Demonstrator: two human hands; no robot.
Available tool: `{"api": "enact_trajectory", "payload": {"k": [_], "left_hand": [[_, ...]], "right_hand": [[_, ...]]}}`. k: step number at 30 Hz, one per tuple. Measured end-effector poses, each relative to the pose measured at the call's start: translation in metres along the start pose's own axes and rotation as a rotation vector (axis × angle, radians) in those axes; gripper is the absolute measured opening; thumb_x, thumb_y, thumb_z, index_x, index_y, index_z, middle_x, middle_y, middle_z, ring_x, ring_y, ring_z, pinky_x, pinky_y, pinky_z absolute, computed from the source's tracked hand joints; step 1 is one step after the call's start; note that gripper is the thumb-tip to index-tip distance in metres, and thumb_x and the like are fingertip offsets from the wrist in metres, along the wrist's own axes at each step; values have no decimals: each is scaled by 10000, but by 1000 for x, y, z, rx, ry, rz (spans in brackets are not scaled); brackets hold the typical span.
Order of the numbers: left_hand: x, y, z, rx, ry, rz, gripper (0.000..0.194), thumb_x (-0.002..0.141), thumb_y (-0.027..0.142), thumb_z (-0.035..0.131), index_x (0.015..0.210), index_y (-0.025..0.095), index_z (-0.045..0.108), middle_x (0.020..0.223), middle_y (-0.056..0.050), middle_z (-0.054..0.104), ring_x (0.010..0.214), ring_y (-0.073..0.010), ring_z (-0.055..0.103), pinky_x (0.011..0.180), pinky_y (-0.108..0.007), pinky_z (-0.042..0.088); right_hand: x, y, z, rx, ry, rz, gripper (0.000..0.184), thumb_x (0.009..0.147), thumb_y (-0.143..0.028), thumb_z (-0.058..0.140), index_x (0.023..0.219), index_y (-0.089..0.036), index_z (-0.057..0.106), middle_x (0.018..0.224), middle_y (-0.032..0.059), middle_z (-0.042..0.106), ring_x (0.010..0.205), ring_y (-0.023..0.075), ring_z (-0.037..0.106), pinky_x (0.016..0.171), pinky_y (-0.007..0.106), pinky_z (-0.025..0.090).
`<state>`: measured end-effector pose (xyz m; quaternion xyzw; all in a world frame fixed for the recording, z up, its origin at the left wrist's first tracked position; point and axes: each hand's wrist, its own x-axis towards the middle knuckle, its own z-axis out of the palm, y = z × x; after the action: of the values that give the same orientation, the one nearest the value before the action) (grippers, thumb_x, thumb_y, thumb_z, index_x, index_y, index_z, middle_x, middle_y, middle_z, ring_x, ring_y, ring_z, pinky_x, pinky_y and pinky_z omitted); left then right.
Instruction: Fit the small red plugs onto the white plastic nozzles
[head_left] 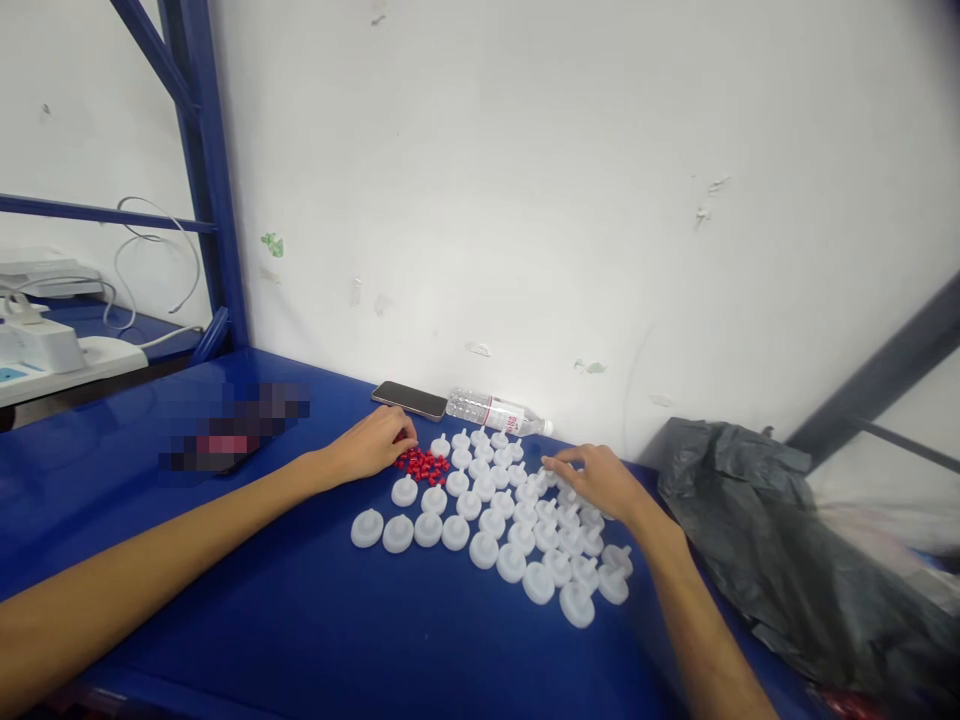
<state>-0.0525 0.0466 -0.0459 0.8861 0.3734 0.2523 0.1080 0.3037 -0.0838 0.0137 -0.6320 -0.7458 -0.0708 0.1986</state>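
Note:
My left hand point(380, 442) rests at the left edge of a small heap of red pieces point(424, 466). Its fingers curl down and together, and their tips are partly hidden, so whether a red piece is between them does not show. Several rows of white round pieces with short upright stems point(484, 548) cover the middle of the blue table point(315, 600). Above the right side of these rows is my right hand point(596, 478), with thumb and forefinger brought together near a white piece. What lies between those fingertips is too small to make out.
A phone point(409, 399) and a clear plastic bottle point(496, 411) lie along the wall. Left of my left hand is a blurred dark item point(232, 440). A black plastic bag point(739, 500) sits at the right. A blue metal post point(214, 170) rises at the back left.

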Motion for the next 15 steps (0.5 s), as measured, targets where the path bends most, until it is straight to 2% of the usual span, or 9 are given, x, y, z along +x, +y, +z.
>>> {"api": "enact_trajectory", "payload": {"k": [3,5,9,15], "left_hand": [[-1,0,1,-6,2,-2,292,948,433,527,868,219,709,955,-85,711,959,-267,639,873,-389,503],[-1,1,1,-9,2,-1,295,952,430,515,871,219,705,958,-83,710,965,-263,638,880,-386,503],[-1,3,0,-13,7,-1,299,951,428,507,864,218,701,953,-82,706,975,-264,635,893,-387,502],[0,8,-4,-20,16,14,320,937,440,529,844,215,738,984,-93,711,1017,-270,632,942,-388,501]], "right_hand": [[0,1,1,35,-115,-13,354,966,-415,542,835,-259,831,868,41,832,830,249,778,753,304,574],[1,1,2,38,-126,-4,352,972,-407,526,885,-249,828,924,49,833,890,263,776,790,326,572],[3,1,0,21,-71,13,327,969,-398,527,962,-241,813,999,57,827,947,267,762,833,351,559],[5,-3,-2,-28,6,3,303,972,-378,534,940,-233,798,958,53,824,917,257,756,829,354,542]]}}
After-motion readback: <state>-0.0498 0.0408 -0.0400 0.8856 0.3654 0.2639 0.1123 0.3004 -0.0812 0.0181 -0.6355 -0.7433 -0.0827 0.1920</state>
